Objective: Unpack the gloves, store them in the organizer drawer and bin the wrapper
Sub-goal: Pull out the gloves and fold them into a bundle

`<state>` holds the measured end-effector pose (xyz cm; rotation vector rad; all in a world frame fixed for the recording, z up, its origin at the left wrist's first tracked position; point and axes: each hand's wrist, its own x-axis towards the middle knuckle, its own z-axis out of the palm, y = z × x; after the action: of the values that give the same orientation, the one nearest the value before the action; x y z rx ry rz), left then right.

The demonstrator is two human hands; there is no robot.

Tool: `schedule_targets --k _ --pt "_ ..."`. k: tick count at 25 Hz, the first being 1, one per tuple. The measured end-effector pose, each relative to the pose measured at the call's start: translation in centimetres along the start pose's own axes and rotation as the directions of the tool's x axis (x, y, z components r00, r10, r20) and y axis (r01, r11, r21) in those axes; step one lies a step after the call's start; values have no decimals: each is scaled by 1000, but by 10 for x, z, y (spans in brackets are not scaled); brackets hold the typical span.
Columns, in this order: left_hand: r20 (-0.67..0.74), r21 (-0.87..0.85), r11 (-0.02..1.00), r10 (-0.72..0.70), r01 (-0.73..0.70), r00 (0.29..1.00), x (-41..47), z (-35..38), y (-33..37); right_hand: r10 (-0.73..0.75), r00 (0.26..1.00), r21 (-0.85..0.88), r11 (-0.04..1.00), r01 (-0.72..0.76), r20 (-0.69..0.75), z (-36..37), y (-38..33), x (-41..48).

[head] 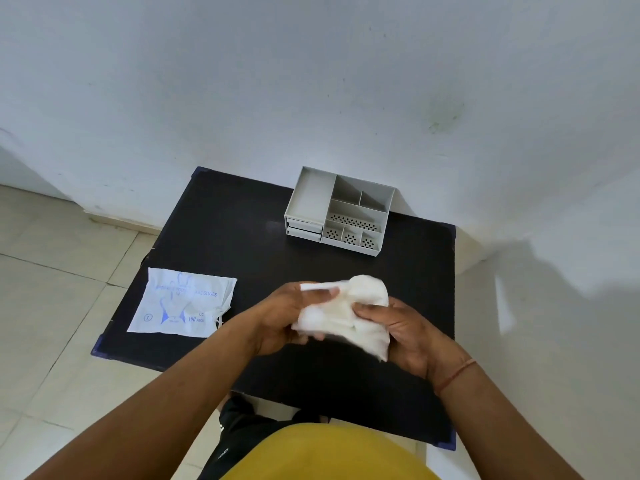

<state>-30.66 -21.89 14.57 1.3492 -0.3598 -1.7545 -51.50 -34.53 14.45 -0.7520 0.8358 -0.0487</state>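
Note:
A soft white bundle of gloves (349, 311) is held above the middle of the black table (225, 237). My left hand (287, 317) grips its left side, thumb on top. My right hand (401, 332) grips its right side from below. The flat plastic wrapper (183, 301), printed in blue, lies on the table's left part, apart from both hands. The grey organizer (341, 211) stands at the table's far side near the wall. Its two small drawers (303, 230) at the lower left look closed.
The table stands against a white wall (311, 81). Pale floor tiles (52, 306) lie to the left. My yellow shirt (329, 455) and dark trousers fill the bottom edge. No bin is in view.

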Motion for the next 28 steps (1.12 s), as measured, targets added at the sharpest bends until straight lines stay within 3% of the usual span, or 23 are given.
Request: schedule_targets --k 3,5,8,13,15,19,21,24,28 --pt "252 -216 975 -4 60 968 -7 -18 4 -4 999 169 985 13 -53 1 2 -2" --pt "338 -158 987 47 7 940 -11 -30 3 20 998 224 975 -6 -59 1 5 -2" --pt "190 14 1000 19 -22 982 -9 -26 4 18 999 219 976 -10 -36 4 9 2" --pt "-135 68 998 20 -11 991 4 -18 0 20 999 -12 1000 -21 -29 5 6 10" --pt "-163 25 1000 6 -2 987 5 -19 -2 7 999 -9 1000 -7 31 3 4 10" --pt "-152 -181 983 -32 4 988 3 -26 -3 -78 948 234 972 4 309 -13 -2 -2" --pt "-139 -275 961 -70 29 988 1 -28 -3 -95 932 231 973 12 351 -20 -6 -7" --pt "-109 -304 950 -113 75 988 3 -25 -6 -38 975 59 998 25 220 -15 -11 -5" --pt "-135 -116 992 -65 50 989 7 -16 -8 2 996 -68 998 -8 -88 -5 -13 3"
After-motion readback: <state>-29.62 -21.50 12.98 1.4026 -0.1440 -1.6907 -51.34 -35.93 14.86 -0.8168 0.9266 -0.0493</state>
